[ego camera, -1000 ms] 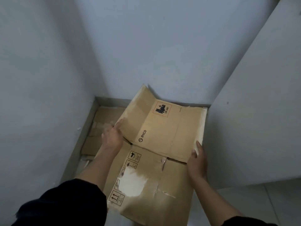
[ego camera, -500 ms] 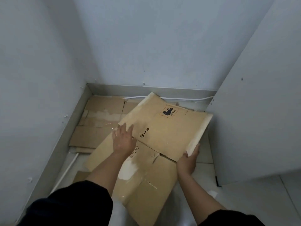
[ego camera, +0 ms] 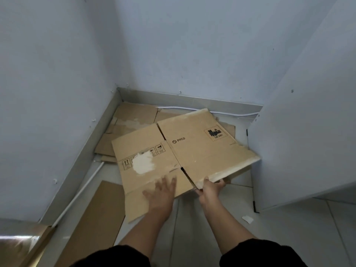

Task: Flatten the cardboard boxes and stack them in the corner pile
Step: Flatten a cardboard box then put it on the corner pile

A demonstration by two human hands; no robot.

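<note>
The flattened brown corrugated cardboard box (ego camera: 179,153), printed with a PICO mark and handling symbols and bearing a torn white patch, lies over the corner pile of flattened brown cardboard sheets (ego camera: 133,122) on the pale tiled floor (ego camera: 289,228), its right half raised off the floor. The left hand (ego camera: 161,193) rests with fingers spread, palm down, on the near flap. The right hand (ego camera: 211,186) pinches the near right edge, thumb on top and fingers beneath. Judged from its thin section and wide span, the sheet is light, stiff along its panels and prone to hinge at the scored creases and the slots between flaps; torn, fraying edges at the right suggest it tears easily under a point load. Take hold at panel edges, well apart, and press flat on the panels rather than on loose flaps. A separate long brown cardboard strip (ego camera: 96,214) lies on the floor at near left, beside a white cable (ego camera: 81,191) running along the wall base.
</note>
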